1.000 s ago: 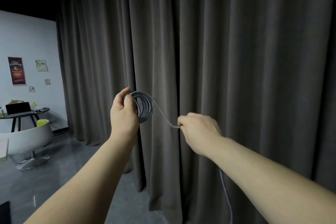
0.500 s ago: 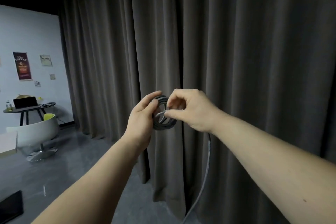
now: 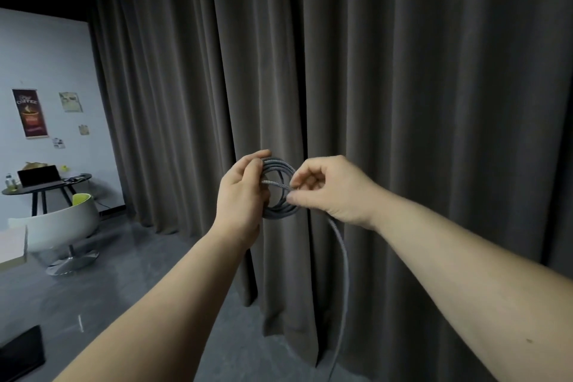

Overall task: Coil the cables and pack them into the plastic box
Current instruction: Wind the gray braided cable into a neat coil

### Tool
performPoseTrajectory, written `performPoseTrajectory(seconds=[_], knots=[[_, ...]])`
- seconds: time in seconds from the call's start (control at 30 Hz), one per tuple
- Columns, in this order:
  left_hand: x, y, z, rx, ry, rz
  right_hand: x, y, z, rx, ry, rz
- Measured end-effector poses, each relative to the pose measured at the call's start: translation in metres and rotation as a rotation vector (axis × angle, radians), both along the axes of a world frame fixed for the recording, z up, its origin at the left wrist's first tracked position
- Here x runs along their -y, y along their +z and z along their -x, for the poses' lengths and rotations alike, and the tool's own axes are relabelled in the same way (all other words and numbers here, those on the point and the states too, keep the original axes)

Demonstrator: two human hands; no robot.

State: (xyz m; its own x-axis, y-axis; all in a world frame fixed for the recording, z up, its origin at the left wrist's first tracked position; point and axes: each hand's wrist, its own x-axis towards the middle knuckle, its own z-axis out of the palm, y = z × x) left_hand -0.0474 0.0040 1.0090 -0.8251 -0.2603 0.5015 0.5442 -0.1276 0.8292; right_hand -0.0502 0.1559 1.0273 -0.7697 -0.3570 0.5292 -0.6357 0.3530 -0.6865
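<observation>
A grey braided cable (image 3: pixel 280 211) is wound into a small coil of several loops, held up in front of a dark curtain. My left hand (image 3: pixel 240 198) grips the coil's left side, thumb on top. My right hand (image 3: pixel 331 187) pinches a strand of the same cable against the coil's right side. The loose tail (image 3: pixel 342 263) hangs down from under my right hand and runs out of the bottom of the view. No plastic box is in view.
A heavy dark curtain (image 3: pixel 403 102) fills the background close behind my hands. At the far left stand a white swivel chair (image 3: pixel 62 226) and a round dark table (image 3: pixel 46 184) with a laptop. Grey floor lies below; a dark flat object (image 3: pixel 21 353) sits bottom left.
My right hand came in from a stretched strand to the coil and laid another loop on it. Both hands stay together at the coil; the view has shifted slightly.
</observation>
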Motion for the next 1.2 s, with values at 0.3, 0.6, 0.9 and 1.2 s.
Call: performPoseTrajectory(seconds=[0.3,0.6,0.9,1.2], knots=[[0.005,-0.002,0.011,0.001,0.102,0.056,-0.009,0.000,-0.007,0.189,0.028,0.035],[0.014,-0.003,0.025,-0.032,0.168,0.128,0.003,0.006,-0.001,0.187,-0.060,0.071],[0.006,0.000,0.005,-0.104,-0.138,0.156,0.008,0.005,0.012,-0.160,-0.280,0.160],[-0.004,0.004,-0.001,-0.127,-0.187,0.145,0.011,0.011,0.008,-0.220,-0.274,0.382]])
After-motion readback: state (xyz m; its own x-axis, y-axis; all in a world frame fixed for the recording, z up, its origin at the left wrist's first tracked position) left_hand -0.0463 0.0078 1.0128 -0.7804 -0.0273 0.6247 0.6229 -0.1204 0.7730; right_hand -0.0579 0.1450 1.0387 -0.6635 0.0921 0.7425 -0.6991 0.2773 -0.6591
